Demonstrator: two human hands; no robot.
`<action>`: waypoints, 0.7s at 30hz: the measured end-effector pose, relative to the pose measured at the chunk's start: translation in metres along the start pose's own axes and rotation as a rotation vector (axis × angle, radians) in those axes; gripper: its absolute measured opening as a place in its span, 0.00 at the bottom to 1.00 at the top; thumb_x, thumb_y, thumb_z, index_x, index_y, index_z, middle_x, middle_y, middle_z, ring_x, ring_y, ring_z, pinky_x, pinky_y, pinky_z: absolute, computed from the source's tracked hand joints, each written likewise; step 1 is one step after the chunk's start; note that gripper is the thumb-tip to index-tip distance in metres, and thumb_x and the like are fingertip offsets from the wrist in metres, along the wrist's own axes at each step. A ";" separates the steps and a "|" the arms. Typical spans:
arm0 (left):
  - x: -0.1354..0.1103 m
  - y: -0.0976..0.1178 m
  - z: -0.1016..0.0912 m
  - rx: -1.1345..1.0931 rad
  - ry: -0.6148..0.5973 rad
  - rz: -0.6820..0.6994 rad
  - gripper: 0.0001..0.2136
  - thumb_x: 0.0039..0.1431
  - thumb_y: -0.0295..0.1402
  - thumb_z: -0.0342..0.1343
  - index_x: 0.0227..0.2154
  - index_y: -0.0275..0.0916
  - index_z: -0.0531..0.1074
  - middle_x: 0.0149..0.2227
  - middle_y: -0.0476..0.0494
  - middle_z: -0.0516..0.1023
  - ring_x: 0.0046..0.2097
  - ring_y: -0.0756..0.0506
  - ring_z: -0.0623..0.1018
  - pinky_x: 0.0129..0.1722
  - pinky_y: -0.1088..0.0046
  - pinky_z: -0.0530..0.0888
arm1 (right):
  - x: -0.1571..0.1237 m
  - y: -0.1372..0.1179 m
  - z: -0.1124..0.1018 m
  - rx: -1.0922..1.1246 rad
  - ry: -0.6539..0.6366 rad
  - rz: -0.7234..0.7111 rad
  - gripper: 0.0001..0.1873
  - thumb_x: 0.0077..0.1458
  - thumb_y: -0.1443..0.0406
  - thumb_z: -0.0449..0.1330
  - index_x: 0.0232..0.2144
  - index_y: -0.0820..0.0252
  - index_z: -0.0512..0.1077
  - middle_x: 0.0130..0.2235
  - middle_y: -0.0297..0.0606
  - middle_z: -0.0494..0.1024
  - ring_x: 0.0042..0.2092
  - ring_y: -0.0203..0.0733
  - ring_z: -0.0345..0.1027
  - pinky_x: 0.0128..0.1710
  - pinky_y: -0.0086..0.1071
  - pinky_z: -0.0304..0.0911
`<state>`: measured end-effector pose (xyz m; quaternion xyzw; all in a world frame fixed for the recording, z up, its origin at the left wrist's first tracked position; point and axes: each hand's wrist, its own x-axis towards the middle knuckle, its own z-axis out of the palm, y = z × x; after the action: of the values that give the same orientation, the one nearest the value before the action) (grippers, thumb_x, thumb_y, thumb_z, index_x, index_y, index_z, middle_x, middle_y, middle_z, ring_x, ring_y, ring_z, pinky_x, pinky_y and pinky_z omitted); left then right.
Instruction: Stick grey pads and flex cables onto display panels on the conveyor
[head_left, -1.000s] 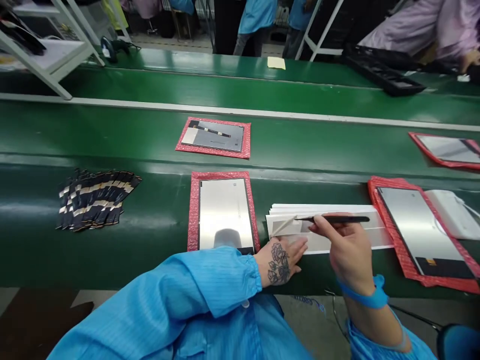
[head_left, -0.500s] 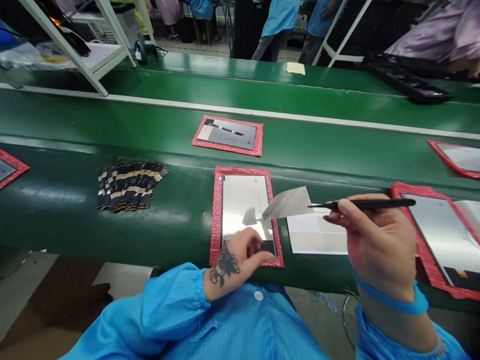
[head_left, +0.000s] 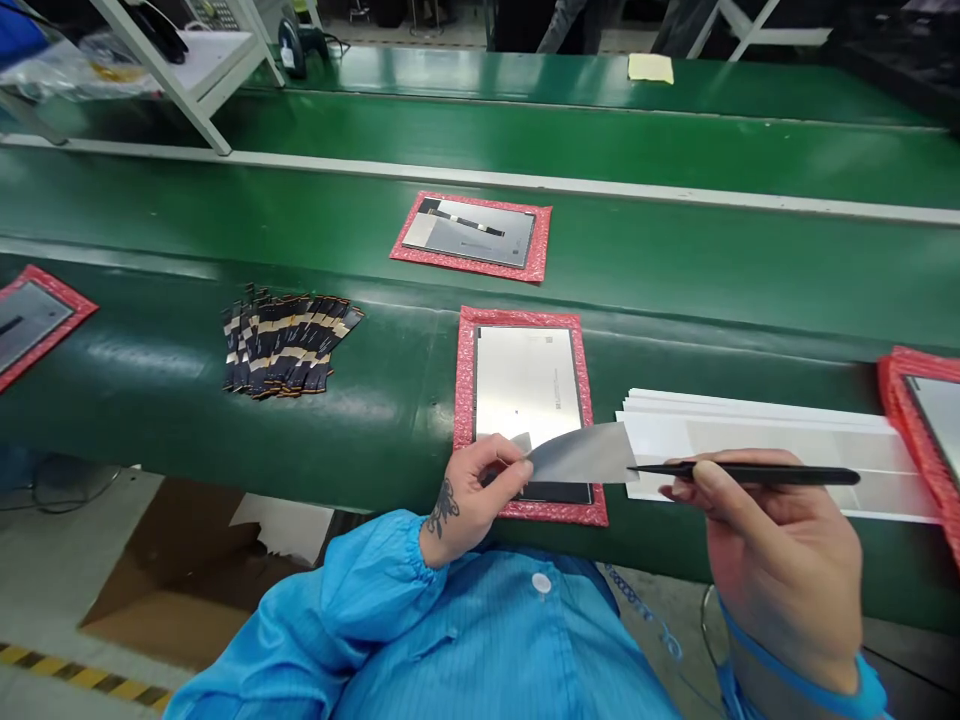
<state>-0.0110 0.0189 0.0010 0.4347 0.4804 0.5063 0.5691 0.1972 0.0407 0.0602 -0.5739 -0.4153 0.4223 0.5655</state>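
Observation:
My left hand (head_left: 484, 490) pinches the left end of a thin grey film piece (head_left: 581, 455) between thumb and fingers. Black tweezers (head_left: 780, 473) lie in my closed right hand (head_left: 784, 560), their tips at the film's right end. Beneath the film is a silver-backed display panel (head_left: 525, 375), flat on a red bubble-wrap sheet (head_left: 465, 370); its lower part is partly covered by the film and my left hand. White sheets (head_left: 772, 435) with grey film on them are spread to the right, partly behind my right hand.
Black flex cables (head_left: 289, 345) are piled on the green bench (head_left: 397, 430) at left. Another panel (head_left: 469, 232), with one cable on it, sits farther back on red wrap. More wrapped panels are at the left (head_left: 30, 320) and right (head_left: 934, 400) edges. A white rack (head_left: 217, 80) stands behind.
The film has come down and left over the panel's lower part, and my left hand has taken its left end. The view has shifted, with the bench appearing higher.

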 end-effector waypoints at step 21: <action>-0.008 -0.013 -0.002 1.054 -0.254 0.174 0.13 0.67 0.31 0.46 0.24 0.41 0.64 0.24 0.49 0.69 0.24 0.49 0.71 0.26 0.74 0.66 | -0.052 0.097 -0.025 -0.173 0.121 0.100 0.15 0.52 0.54 0.70 0.33 0.57 0.75 0.29 0.36 0.80 0.28 0.42 0.77 0.30 0.35 0.76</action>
<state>-0.0106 0.0094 -0.0110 0.7567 0.5587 0.1857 0.2841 0.2051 -0.0175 -0.0358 -0.6650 -0.3860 0.3771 0.5163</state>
